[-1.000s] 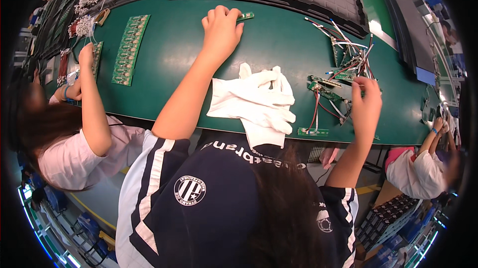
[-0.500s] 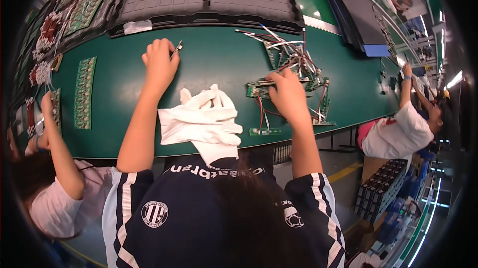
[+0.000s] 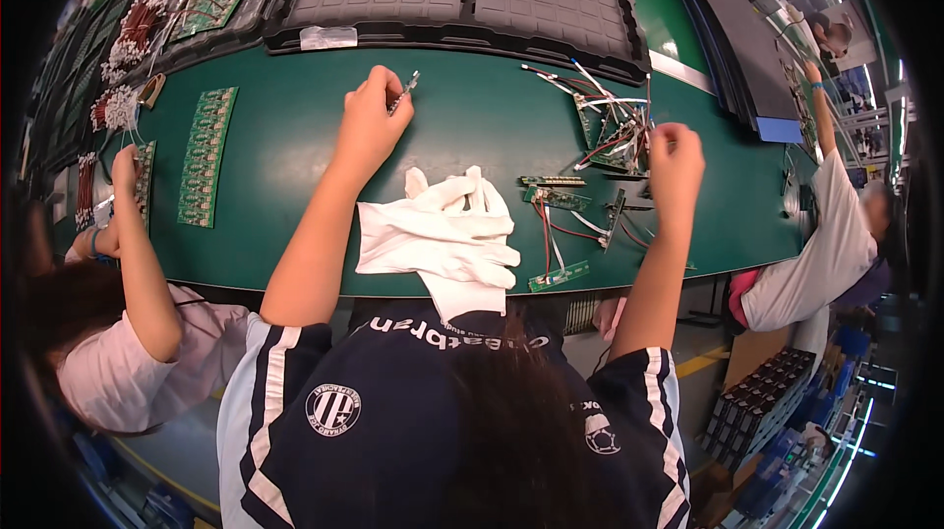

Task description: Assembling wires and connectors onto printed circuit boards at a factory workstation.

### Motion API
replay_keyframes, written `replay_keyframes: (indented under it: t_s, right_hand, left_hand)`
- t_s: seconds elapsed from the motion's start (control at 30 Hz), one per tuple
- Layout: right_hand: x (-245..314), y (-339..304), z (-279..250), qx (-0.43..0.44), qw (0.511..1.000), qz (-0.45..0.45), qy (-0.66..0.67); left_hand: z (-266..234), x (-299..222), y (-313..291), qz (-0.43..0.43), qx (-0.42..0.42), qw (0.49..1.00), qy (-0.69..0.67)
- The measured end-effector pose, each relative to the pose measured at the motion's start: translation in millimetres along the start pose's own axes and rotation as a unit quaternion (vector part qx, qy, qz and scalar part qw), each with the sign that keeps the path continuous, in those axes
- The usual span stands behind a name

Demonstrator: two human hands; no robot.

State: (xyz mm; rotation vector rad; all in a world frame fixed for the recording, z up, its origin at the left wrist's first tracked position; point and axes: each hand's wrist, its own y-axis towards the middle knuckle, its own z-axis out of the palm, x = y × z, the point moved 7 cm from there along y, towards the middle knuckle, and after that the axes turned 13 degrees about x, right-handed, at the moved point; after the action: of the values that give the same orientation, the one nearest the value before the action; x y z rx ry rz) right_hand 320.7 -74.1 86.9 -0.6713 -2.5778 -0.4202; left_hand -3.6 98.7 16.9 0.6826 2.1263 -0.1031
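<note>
My left hand [image 3: 372,121] is closed on a small, narrow circuit board [image 3: 405,93], raised over the green table and seen nearly edge-on. At the right, my right hand [image 3: 677,167] is beside a tangled pile of wired circuit boards [image 3: 612,141], its thumb and fingers drawn together. What they pinch, if anything, is hidden. Several boards lie loose nearer to me, among them a short green board [image 3: 559,277] with red and white wires. A pair of white gloves [image 3: 442,234] rests crumpled between my forearms.
A black compartmented tray [image 3: 374,37] spans the far side. Dark sheets [image 3: 733,47] are stacked at the far right. On the left stand a long green board panel [image 3: 206,157], bundled wires [image 3: 120,108] and a co-worker's arm [image 3: 143,264]. Another person [image 3: 816,234] works at the right.
My right hand has let go of the board it touched and moved right along the pile. The left hand still holds its small board. The whole view has shifted.
</note>
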Motion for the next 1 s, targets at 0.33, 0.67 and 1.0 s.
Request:
replay_keyframes:
  t_s: [0.33,0.67,1.0]
  right_hand:
    - [-40.4,73.1,20.6,0.077,0.996,0.033,0.025]
    - [42.9,30.5,-44.7,-0.06,0.918,-0.154,0.361]
    - [137.8,-33.5,45.0,0.177,0.907,-0.127,0.361]
  left_hand:
    - [10.9,-7.8,-1.7,-0.009,0.011,0.991,-0.133]
    - [35.2,-28.9,-20.6,-0.051,0.227,0.847,-0.478]
    - [43.5,-53.6,-29.7,0.011,0.277,0.809,-0.518]
